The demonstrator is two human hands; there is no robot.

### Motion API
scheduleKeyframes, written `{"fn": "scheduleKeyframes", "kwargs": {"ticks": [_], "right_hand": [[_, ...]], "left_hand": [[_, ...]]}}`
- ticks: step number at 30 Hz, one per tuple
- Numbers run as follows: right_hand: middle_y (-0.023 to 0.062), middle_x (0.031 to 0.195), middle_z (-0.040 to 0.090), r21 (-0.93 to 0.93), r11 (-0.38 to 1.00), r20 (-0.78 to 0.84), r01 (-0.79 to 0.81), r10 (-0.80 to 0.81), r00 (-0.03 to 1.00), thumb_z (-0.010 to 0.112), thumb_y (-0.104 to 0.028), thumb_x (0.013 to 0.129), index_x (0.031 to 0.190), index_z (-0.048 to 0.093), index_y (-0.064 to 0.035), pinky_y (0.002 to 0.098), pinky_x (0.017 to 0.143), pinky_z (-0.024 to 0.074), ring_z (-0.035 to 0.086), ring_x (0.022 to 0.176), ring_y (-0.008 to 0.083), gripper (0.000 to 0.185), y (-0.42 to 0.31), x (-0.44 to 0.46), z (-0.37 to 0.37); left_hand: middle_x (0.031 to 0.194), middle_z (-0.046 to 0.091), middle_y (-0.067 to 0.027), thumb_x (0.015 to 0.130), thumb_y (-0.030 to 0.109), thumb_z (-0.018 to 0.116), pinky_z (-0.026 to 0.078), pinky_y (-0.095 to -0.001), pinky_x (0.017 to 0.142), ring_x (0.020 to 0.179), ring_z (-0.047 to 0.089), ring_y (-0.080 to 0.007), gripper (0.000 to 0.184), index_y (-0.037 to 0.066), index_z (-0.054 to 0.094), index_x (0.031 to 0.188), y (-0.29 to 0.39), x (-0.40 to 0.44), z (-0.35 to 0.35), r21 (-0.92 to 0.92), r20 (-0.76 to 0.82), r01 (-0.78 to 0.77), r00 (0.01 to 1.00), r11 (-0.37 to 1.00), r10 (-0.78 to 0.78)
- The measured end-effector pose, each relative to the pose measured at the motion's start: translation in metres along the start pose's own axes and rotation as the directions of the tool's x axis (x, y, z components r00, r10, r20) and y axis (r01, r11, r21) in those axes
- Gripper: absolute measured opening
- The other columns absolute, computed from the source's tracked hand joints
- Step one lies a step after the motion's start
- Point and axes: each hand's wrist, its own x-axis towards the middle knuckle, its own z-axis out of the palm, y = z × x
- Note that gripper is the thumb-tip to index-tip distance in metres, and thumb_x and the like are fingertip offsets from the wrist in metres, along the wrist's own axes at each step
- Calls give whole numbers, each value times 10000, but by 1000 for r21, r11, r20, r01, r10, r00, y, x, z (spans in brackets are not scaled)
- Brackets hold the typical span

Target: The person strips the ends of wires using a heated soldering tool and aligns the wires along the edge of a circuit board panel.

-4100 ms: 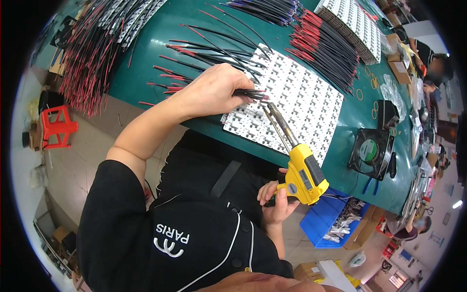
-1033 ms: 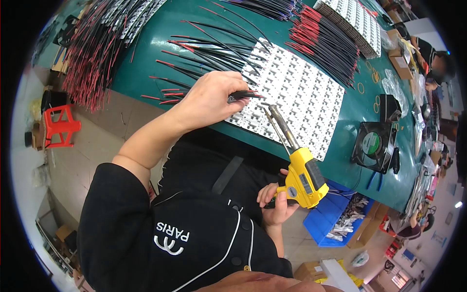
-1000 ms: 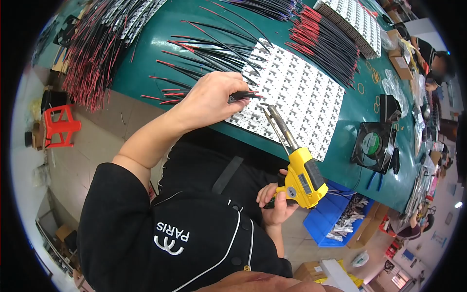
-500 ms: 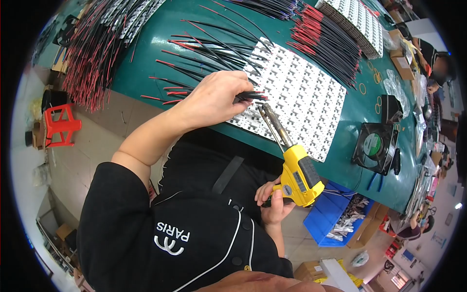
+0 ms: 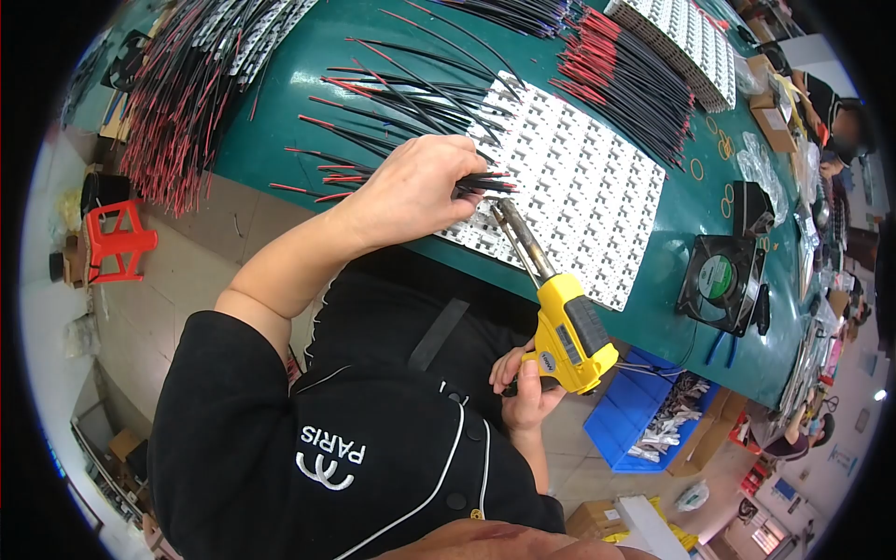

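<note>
My left hand [image 5: 420, 187] is closed round a small bundle of black wires with red ends [image 5: 485, 183], over the near left edge of a white panel [image 5: 579, 187] with rows of small metal parts. My right hand [image 5: 530, 383] grips the handle of a yellow soldering gun [image 5: 571, 336] below the table edge. The gun's metal tip [image 5: 504, 207] is close beneath the wire ends; whether they touch is too small to tell. More black and red wires [image 5: 392, 103] fan out to the left from the panel's left side.
A wire pile [image 5: 177, 112] lies at the far left, and another bundle [image 5: 635, 84] beyond the panel. Stacked panels [image 5: 681, 47] stand at the back. On the right are a black fan [image 5: 717, 283] and pliers [image 5: 722, 349]. A blue bin [image 5: 621, 420] and red stool [image 5: 121, 241] are below table height.
The soldering gun and my right hand have moved slightly left, with the tip nearer my left fingers. My left hand has shifted slightly right since a second ago, still holding wires.
</note>
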Motion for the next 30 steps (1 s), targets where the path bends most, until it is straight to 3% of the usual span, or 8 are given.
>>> {"fn": "scheduleKeyframes", "kwargs": {"ticks": [8, 20, 30], "right_hand": [[67, 547, 441, 16, 1000, 19, 27, -27, 999, 549, -181, 866, 1241, 329, 120, 263, 403, 389, 412, 407, 135, 529, -12, 1, -1], [78, 577, 459, 67, 998, -7, -14, 15, 1000, 552, -157, 868, 1055, 418, 47, 275, 416, 390, 432, 442, 144, 309, -4, -6, -5], [72, 572, 457, 18, 999, 25, -39, 39, 999, 549, -142, 871, 1051, 421, 48, 269, 424, 387, 428, 439, 140, 291, -4, -5, -2]], "left_hand": [[770, 564, -128, 676, 40, 694, 460, -366, 648, 729, 572, -312, 199, -24, 625, 851, -2, -1, 1, 17, -17, -18, 1000, 1000, 18], [792, 557, -122, 723, 76, 674, 456, -395, 657, 757, 577, -315, 153, -5, 638, 848, -5, 3, -6, -38, 82, -16, 996, 999, 19], [809, 562, -112, 728, 51, 677, 458, -385, 666, 775, 579, -308, 140, -7, 628, 845, 1, 4, -8, 11, 117, -7, 993, 1000, 6]]}}
